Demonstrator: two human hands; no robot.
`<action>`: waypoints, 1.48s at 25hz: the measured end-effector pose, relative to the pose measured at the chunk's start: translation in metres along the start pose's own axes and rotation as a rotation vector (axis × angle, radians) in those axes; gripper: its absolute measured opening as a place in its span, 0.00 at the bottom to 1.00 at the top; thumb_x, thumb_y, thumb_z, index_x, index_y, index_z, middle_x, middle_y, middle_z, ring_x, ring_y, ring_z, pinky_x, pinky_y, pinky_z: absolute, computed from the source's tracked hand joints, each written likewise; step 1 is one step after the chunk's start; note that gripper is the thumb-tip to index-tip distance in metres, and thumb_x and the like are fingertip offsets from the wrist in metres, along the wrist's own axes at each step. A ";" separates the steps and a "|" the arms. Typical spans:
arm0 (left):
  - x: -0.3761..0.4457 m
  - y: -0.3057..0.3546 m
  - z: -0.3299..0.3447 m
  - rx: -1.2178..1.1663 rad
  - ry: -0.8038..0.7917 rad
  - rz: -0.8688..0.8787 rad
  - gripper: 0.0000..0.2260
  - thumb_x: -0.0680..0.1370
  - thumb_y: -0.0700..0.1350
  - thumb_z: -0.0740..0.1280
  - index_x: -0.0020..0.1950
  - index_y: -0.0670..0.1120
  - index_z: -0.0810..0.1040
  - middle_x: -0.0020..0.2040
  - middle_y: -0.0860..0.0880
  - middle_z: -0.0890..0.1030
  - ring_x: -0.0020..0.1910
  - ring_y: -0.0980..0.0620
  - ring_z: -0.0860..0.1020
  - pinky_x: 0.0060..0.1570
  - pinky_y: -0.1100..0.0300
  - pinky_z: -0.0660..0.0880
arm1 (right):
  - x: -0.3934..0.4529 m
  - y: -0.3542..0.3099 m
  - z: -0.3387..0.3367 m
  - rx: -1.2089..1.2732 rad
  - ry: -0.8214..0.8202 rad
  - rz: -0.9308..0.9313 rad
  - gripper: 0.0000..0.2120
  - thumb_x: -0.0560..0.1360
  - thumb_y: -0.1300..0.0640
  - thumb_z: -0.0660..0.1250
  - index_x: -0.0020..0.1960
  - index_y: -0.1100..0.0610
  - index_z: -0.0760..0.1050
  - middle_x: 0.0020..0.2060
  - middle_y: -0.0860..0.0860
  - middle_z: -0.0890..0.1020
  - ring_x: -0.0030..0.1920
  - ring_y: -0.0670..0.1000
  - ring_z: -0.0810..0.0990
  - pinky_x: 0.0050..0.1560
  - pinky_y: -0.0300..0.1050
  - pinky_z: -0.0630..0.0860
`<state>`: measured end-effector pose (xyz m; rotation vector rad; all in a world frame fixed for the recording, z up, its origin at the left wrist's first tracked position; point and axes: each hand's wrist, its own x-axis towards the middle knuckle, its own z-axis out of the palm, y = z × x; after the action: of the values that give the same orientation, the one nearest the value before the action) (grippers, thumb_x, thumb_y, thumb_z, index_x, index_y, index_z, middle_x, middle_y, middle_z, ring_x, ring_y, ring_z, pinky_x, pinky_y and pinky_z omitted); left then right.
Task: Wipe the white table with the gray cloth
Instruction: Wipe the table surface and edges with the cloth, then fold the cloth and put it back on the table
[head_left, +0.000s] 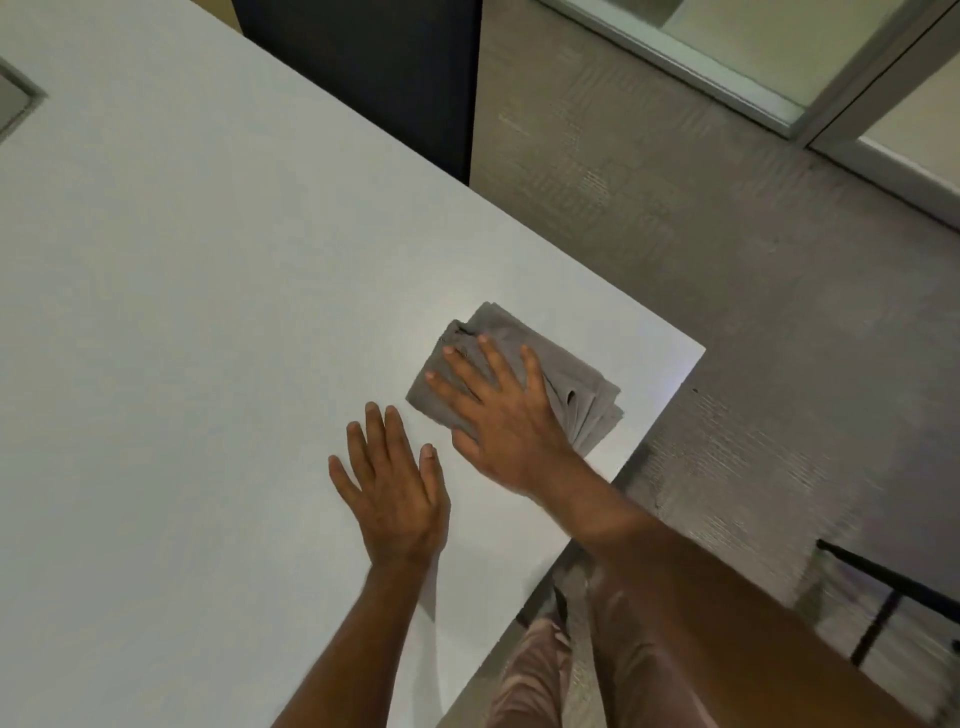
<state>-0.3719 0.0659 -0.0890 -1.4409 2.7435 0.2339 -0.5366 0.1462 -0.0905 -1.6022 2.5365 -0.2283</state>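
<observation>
Head view: my right hand (498, 415) pressed flat, fingers spread, on the gray cloth (519, 369); beside the cloth, my left hand (392, 483) lay flat and splayed, bracing on the white table (182, 312).

Dim, soft indoor light over a wide-angle view, with blur at the lower edges.

The white table (208, 312) is evenly lit, with a pale sheen near its right corner. Short, soft shadows are cast beneath the left hand (395, 488) and wrist. Straight lines are bent toward the edges. The forearms and floor at lower right are smeared.
</observation>
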 end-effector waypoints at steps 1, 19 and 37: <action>0.000 0.000 0.000 0.009 0.004 0.003 0.30 0.86 0.59 0.45 0.85 0.46 0.58 0.86 0.45 0.59 0.84 0.41 0.58 0.81 0.34 0.54 | 0.018 0.011 -0.003 0.002 0.010 0.020 0.31 0.83 0.42 0.54 0.85 0.44 0.57 0.86 0.50 0.60 0.86 0.61 0.56 0.79 0.74 0.52; 0.001 0.002 -0.005 -0.005 -0.018 -0.001 0.31 0.85 0.61 0.48 0.84 0.46 0.61 0.85 0.45 0.60 0.84 0.40 0.58 0.80 0.35 0.53 | -0.061 0.120 -0.052 0.040 -0.062 0.385 0.32 0.82 0.52 0.64 0.84 0.48 0.62 0.85 0.51 0.62 0.85 0.59 0.59 0.80 0.71 0.58; -0.115 0.054 -0.223 -1.339 0.010 -0.612 0.29 0.78 0.67 0.57 0.74 0.55 0.72 0.73 0.53 0.74 0.70 0.52 0.75 0.68 0.52 0.76 | -0.056 -0.095 -0.235 1.557 -0.417 0.412 0.22 0.81 0.49 0.62 0.71 0.57 0.77 0.57 0.53 0.86 0.57 0.54 0.84 0.53 0.47 0.84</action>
<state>-0.3418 0.1566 0.1489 -2.2696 1.8086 2.2210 -0.4743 0.1697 0.1603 -0.4018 1.3991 -1.2195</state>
